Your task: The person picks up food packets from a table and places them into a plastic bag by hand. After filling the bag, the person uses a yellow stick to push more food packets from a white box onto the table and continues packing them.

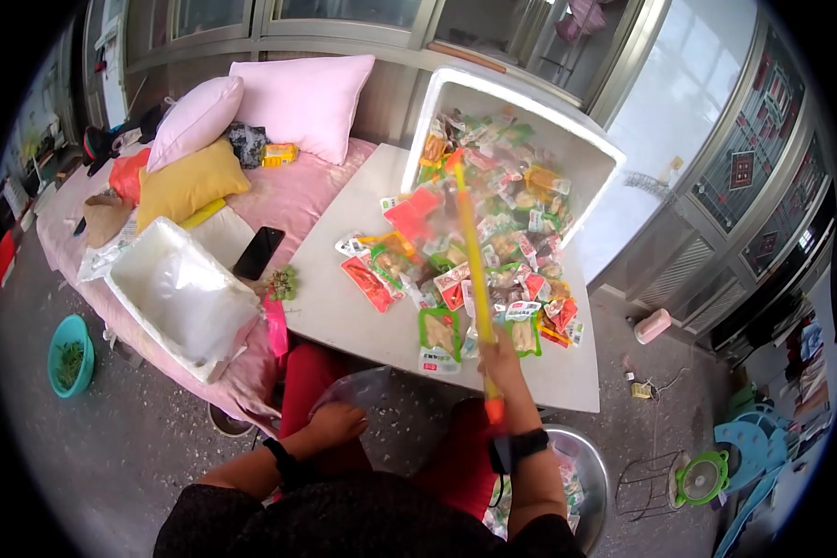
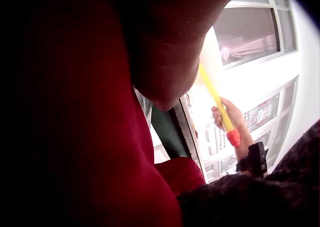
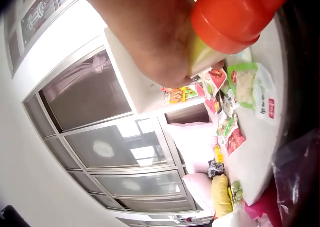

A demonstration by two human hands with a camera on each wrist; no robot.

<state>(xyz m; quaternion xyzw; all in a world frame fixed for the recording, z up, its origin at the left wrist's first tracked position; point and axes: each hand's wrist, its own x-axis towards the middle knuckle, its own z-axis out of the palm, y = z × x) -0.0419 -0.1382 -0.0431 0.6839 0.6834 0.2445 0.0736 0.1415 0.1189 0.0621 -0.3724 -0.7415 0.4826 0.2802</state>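
My right hand [image 1: 504, 365] grips a yellow stick [image 1: 477, 270] with orange ends, its far end over the packets [image 1: 507, 246] that spill from a tipped white foam box [image 1: 586, 139] onto the table [image 1: 344, 316]. In the right wrist view the stick's orange end cap [image 3: 227, 19] is close to the camera, beside the hand [image 3: 150, 42]. My left hand [image 1: 339, 424] rests by the red-trousered leg with its fingers curled at a clear plastic bag [image 1: 358, 386]. The left wrist view shows part of that hand [image 2: 165, 52] close up and dark.
Left of the table, a pink-covered seat holds pillows [image 1: 302, 102], a phone [image 1: 259, 253] and a lined foam box [image 1: 181, 298]. A metal basin [image 1: 591, 474] with packets stands below the table at the right. A teal bowl [image 1: 69, 356] sits on the floor at the left.
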